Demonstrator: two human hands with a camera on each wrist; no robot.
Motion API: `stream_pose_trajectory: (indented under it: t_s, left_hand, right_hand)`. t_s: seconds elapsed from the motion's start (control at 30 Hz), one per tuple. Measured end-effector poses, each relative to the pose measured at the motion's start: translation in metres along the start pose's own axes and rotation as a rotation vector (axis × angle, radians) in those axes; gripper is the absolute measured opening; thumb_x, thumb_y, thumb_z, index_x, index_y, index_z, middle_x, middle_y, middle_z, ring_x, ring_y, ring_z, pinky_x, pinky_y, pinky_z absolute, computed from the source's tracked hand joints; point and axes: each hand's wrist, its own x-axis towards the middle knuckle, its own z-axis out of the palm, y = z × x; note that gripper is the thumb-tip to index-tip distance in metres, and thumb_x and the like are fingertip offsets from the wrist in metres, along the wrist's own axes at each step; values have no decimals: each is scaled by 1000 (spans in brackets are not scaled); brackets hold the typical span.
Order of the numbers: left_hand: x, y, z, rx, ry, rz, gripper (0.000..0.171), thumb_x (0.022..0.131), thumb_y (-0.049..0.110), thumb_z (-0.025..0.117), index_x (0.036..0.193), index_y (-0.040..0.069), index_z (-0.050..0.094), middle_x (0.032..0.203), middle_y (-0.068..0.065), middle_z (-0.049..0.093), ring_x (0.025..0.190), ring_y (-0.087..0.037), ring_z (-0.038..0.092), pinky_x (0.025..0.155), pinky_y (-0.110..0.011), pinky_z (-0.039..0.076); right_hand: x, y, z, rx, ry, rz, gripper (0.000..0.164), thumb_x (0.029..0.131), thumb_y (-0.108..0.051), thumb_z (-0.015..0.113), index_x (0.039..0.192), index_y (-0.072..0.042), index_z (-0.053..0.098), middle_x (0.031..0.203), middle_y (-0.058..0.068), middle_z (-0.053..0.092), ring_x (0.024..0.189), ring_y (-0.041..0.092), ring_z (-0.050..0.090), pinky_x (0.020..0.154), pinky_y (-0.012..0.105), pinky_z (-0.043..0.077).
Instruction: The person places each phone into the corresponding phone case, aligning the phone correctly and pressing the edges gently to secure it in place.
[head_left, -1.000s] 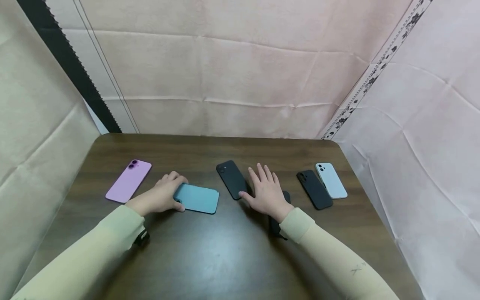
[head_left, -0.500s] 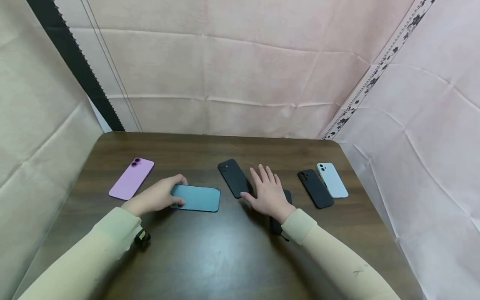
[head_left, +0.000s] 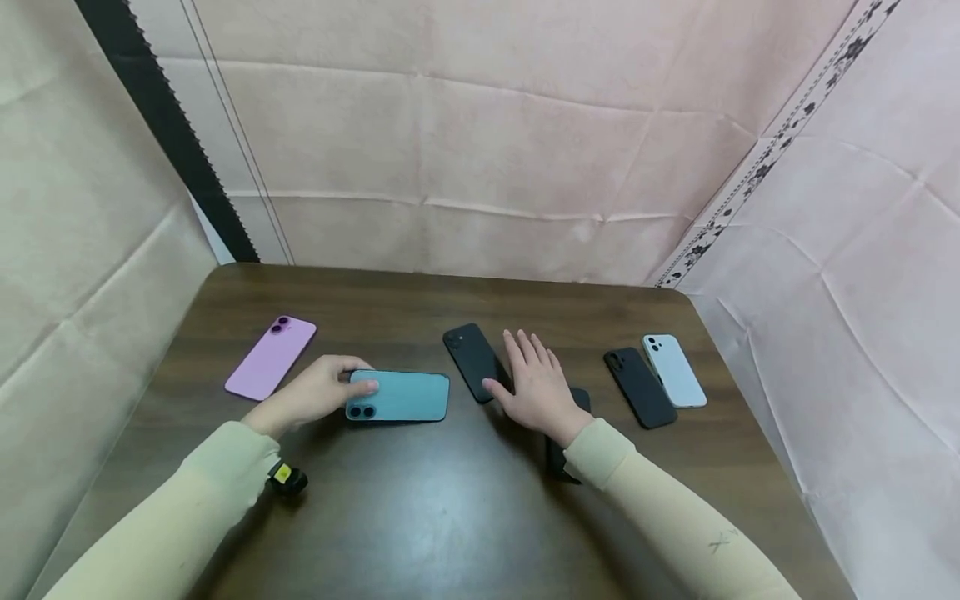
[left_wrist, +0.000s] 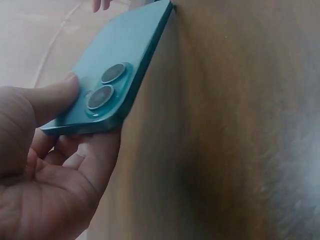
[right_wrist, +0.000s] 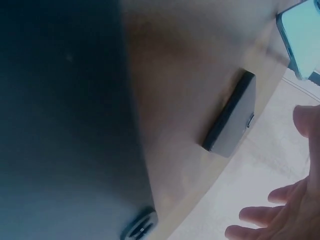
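My left hand [head_left: 315, 397] grips a teal smartphone [head_left: 408, 397] by its camera end, thumb on the back and fingers curled underneath. In the left wrist view the phone's two round lenses [left_wrist: 100, 96] face up near the thumb, and its body is tilted over the table. My right hand [head_left: 536, 390] is spread with straight fingers, palm down, holding nothing. Just left of its thumb lies a black phone [head_left: 474, 360]. Another black phone [head_left: 556, 458] lies partly hidden beneath the right hand and wrist; its dark back [right_wrist: 60, 115] looms large in the right wrist view.
A lilac phone [head_left: 272, 357] lies at the left of the brown wooden table [head_left: 420, 525]. On the right side, a black phone [head_left: 640, 387] lies against a pale blue phone [head_left: 673, 371]. Cream cloth [head_left: 450, 150] hangs behind and at both sides. A small black device [head_left: 288, 478] sits at the left wrist.
The left thumb has moved from the teal phone's near edge onto its back, and the camera lenses now show. The teal phone has turned slightly level. The right hand stays put; the view shifts slightly.
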Motion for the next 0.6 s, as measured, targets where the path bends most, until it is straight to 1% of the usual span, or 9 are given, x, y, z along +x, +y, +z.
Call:
stream_pose_trajectory:
  t_s: [0.07,0.17,0.27,0.33,0.4,0.5,0.57,0.6]
  left_hand:
    - [1,-1,1,-18,5,-4,39,91,46,65,119,19,64,127,-8,57,115,-31,50,96,-55,44]
    - [3,1,2,-54,8,-8,42,90,48,65,120,19,64,128,-8,56,119,-32,47,99,-58,41]
    - [5,4,3,-113,2,-8,43,90,46,65,121,16,63,125,-9,58,115,-31,49,96,-53,45]
    - [6,7,4,-167,-1,-6,43,91,45,65,121,15,63,123,-9,58,111,-29,51,92,-47,49]
    - [9,11,5,-218,-6,1,43,92,43,64,122,13,62,122,-10,58,107,-28,53,88,-43,51]
    - [10,16,9,-281,-6,8,44,93,41,64,124,10,60,123,-12,57,106,-28,53,87,-41,51]
    - [11,20,12,-308,-10,19,43,93,39,64,124,8,60,123,-13,57,105,-29,53,87,-41,51]
    - [11,22,14,-313,-11,23,44,93,39,64,124,8,60,123,-13,57,105,-29,53,87,-40,51]
  right_hand:
    - [0,0,0,18,-3,5,86,92,-66,42,156,-18,10,159,12,16,145,31,12,114,55,17]
    - [0,0,-1,27,-10,9,85,93,-66,41,156,-19,9,160,11,16,146,31,12,114,54,17]
    - [-1,1,-1,45,-11,-6,85,93,-67,39,157,-19,9,160,10,16,146,31,12,114,55,18]
    - [-1,2,-2,102,-10,-23,85,92,-69,37,157,-21,8,160,8,16,145,29,14,113,53,21]
    - [-2,3,-4,231,-22,-34,86,91,-72,37,156,-24,9,160,3,17,145,25,18,113,51,23]
    - [-2,0,-6,505,-60,-34,85,89,-72,44,155,-30,12,157,-2,24,141,19,29,110,46,30]
    - [-1,-2,-7,671,-83,-32,82,88,-69,50,154,-32,16,155,-3,29,138,17,35,109,46,33]
    - [-1,-4,-7,732,-91,-34,81,88,-67,52,154,-32,18,153,-2,33,136,17,38,108,46,34]
